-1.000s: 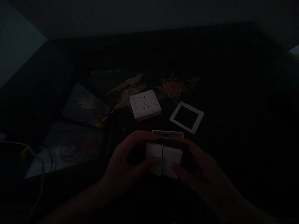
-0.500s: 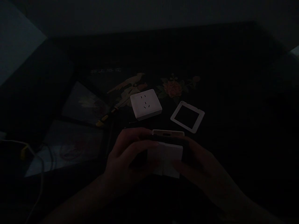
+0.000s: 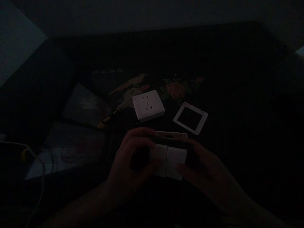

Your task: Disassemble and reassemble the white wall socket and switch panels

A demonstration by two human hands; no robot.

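Note:
The scene is very dark. Both hands hold a white two-rocker wall switch point(image 3: 169, 160) just above the dark table. My left hand point(image 3: 131, 161) grips its left side, fingers curled over the top edge and thumb on the left rocker. My right hand point(image 3: 201, 166) grips the right side, thumb on the right rocker. Behind the switch lies a white wall socket point(image 3: 148, 105) face up, and to its right a white square frame point(image 3: 190, 118).
A screwdriver with a yellow and black handle point(image 3: 108, 119) lies left of the socket. The dark tabletop point(image 3: 180, 90) bears a bird and flower picture. Pale sheets point(image 3: 68, 148) and a white cable point(image 3: 40, 177) lie at the left.
My left fingers shifted over the switch's top edge and back, and the switch tilted slightly between my hands. Nothing else on the table moved.

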